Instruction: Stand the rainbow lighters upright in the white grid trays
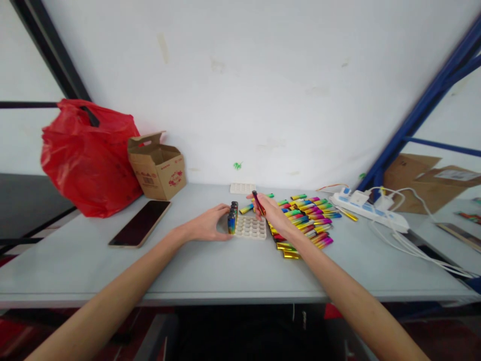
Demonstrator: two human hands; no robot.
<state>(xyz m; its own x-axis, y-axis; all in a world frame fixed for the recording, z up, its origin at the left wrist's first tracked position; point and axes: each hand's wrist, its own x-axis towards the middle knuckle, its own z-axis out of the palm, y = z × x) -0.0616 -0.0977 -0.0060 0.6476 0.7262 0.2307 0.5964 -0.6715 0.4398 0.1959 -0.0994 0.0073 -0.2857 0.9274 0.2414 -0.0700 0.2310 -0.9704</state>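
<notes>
A white tray with round holes (251, 227) lies on the grey table (210, 265). Several colourful tubes stand upright in its left column (232, 216). My left hand (209, 224) rests against the tray's left side, fingers curled round the standing tubes. My right hand (271, 213) hovers over the tray's right edge, pinching a dark red tube (257, 201) that is tilted upward. A heap of shiny multicoloured tubes (306, 220) lies just right of the tray, under and beyond my right wrist.
A phone (141, 223) lies face up at the left. Behind it stand a cardboard box (158, 165) and a red plastic bag (88, 155). A second white tray (242, 188) sits by the wall. A power strip with white cables (370, 210) lies at the right.
</notes>
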